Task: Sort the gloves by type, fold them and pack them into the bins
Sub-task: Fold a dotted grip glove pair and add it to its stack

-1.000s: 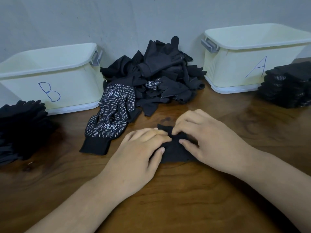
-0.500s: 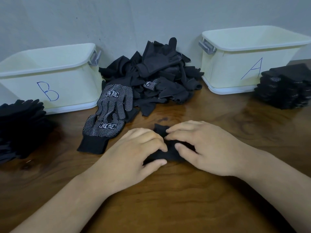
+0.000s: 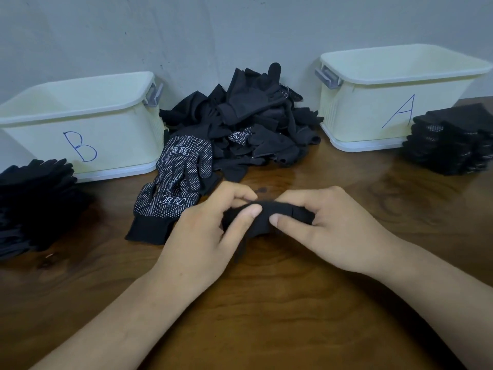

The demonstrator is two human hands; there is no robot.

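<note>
I see the left hand (image 3: pixel 202 236) and right hand (image 3: pixel 338 231) both pinching a small black glove (image 3: pixel 266 217), fingers curled over it, at the middle of the table (image 3: pixel 266 316). A dotted glove (image 3: pixel 176 182) lies just left of them. Behind is a glove pile (image 3: pixel 248 124), between bin B (image 3: pixel 80 124) and bin A (image 3: pixel 400 102). The left stack (image 3: pixel 34 198) and right stack (image 3: pixel 453 140) sit by the bins.
</note>
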